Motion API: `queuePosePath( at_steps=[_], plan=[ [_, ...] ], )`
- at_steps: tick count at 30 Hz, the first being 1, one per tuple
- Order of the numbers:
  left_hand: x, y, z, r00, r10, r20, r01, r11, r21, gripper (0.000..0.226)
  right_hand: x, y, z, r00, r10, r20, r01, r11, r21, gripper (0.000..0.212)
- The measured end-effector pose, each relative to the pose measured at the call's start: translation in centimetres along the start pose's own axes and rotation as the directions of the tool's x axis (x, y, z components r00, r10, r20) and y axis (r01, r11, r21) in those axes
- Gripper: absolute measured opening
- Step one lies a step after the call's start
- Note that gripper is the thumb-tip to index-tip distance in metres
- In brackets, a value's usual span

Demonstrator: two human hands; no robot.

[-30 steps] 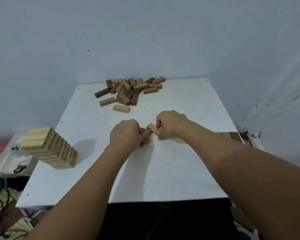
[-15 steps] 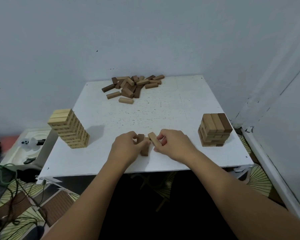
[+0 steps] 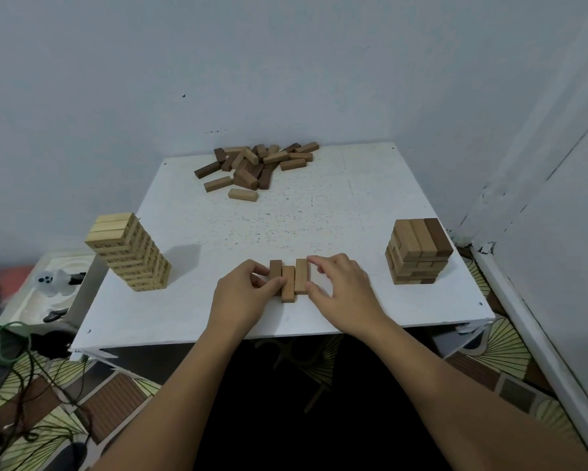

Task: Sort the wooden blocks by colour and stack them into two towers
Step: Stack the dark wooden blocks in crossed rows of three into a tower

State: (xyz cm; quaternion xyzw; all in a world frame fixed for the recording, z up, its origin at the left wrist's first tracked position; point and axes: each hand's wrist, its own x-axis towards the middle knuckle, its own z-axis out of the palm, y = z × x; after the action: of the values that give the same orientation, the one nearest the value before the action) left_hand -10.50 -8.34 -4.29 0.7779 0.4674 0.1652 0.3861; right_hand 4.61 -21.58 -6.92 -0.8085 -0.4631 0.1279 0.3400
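Left hand [image 3: 243,291] and right hand [image 3: 342,287] flanking three blocks [image 3: 288,279], fingers pinching

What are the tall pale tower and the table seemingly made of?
The pale tower looks like light, unvarnished wood: matte blocks with faint grain lines on their ends. The table top looks like a white painted or laminated board, matte and speckled with dark marks; which, I cannot tell.

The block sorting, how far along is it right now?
Partly done. A tall light tower stands at the left and a shorter brown tower at the right. The left hand and right hand line up three brown blocks. The mixed pile is still unsorted.
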Motion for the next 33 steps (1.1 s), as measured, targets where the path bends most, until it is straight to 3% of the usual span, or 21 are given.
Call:
queuePosePath(
  at_steps=[7, 12, 16, 20, 23, 25, 27, 29, 33],
  plan=[
    [0.0, -0.1, 0.0, 0.998, 0.054, 0.045, -0.054, 0.999, 0.007, 0.025, 0.2, 0.0, -0.2, 1.000, 0.021, 0.019, -0.021, 0.999, -0.025, 0.048],
    [0.2, -1.1, -0.5, 0.938, 0.188, 0.290, -0.194, 0.981, -0.007, 0.057, 0.1, 0.2, 0.0, 0.999, 0.037, -0.005, -0.037, 0.999, 0.001, 0.038],
    [-0.1, -1.2, 0.2, 0.964, 0.119, 0.240, -0.138, 0.988, 0.063, 0.090, 0.3, 0.1, -0.2, 0.999, 0.054, 0.001, -0.054, 0.998, 0.036, 0.029],
    [0.1, 0.1, 0.7, 0.968, 0.110, 0.227, -0.146, 0.978, 0.148, 0.082, 0.2, 0.2, -0.4, 0.997, 0.075, -0.014, -0.074, 0.993, 0.091, 0.018],
    [1.2, 1.0, -0.2, 0.938, 0.093, 0.334, -0.177, 0.957, 0.231, 0.087, 0.1, 0.3, -0.1, 0.995, 0.083, -0.059, -0.078, 0.994, 0.077, 0.028],
    [2.0, 1.1, -0.7, 0.913, 0.115, 0.392, -0.186, 0.971, 0.148, 0.093, 0.1, 0.2, 0.0, 0.995, 0.085, -0.059, -0.082, 0.995, 0.051, 0.039],
    [2.4, 0.7, -0.9, 0.918, 0.143, 0.370, -0.188, 0.978, 0.090, 0.098, 0.2, 0.3, 0.1, 0.995, 0.081, -0.054, -0.080, 0.997, 0.010, 0.044],
    [2.0, -0.4, -1.1, 0.954, 0.155, 0.256, -0.180, 0.981, 0.074, 0.096, 0.2, 0.2, 0.2, 0.996, 0.073, -0.047, -0.074, 0.997, -0.030, 0.047],
    [0.5, -2.7, -0.5, 0.981, 0.189, 0.045, -0.191, 0.981, 0.040, 0.060, 0.2, 0.3, 0.3, 0.997, 0.072, -0.009, -0.072, 0.994, -0.085, 0.051]
  ],
)
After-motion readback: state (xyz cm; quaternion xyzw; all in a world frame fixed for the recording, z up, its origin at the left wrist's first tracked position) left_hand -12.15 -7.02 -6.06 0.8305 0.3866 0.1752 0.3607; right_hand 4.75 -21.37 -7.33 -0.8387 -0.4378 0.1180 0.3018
